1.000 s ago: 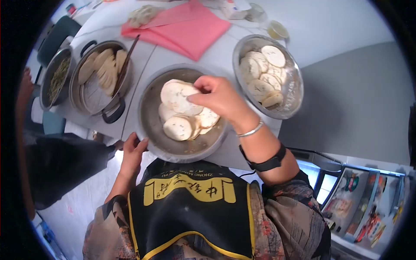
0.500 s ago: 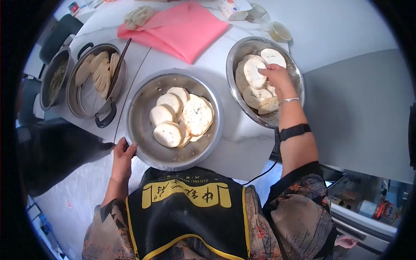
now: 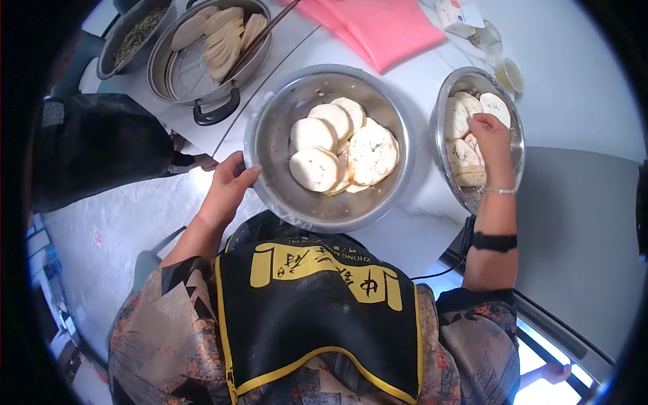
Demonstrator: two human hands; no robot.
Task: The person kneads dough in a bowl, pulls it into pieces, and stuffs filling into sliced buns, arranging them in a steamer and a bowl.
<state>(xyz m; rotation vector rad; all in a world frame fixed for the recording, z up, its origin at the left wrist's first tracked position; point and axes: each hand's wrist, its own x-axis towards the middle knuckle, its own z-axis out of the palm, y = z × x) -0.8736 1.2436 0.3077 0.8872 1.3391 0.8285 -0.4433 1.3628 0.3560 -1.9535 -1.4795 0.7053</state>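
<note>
A wide metal bowl (image 3: pixel 395 202) in front of me holds several pale round slices (image 3: pixel 314 169), some stacked with dark green flecks showing. My left hand (image 3: pixel 231 187) grips its left rim, thumb over the edge. A second metal bowl (image 3: pixel 442 158) on the right contains more pale, flecked slices (image 3: pixel 466 154). Inside that bowl, the fingers of my right hand (image 3: pixel 493 138) are drawn together at the slices, beside a white round slice (image 3: pixel 496 108). Whether they pinch a slice is hidden.
Thin oval slices and chopsticks (image 3: pixel 270 34) are in a two-handled pot (image 3: pixel 158 71) at upper left. Beyond it stands a basin of chopped greens (image 3: pixel 138 37). A pink sheet (image 3: pixel 385 34) lies behind. Another person's hand (image 3: pixel 202 162) shows at left, another hand (image 3: pixel 555 372) at lower right.
The view has shifted, so the table items sit farther right and higher. My right hand's fingertips have left the oval slice's face and are lower among the slices. My left hand stays on the rim.
</note>
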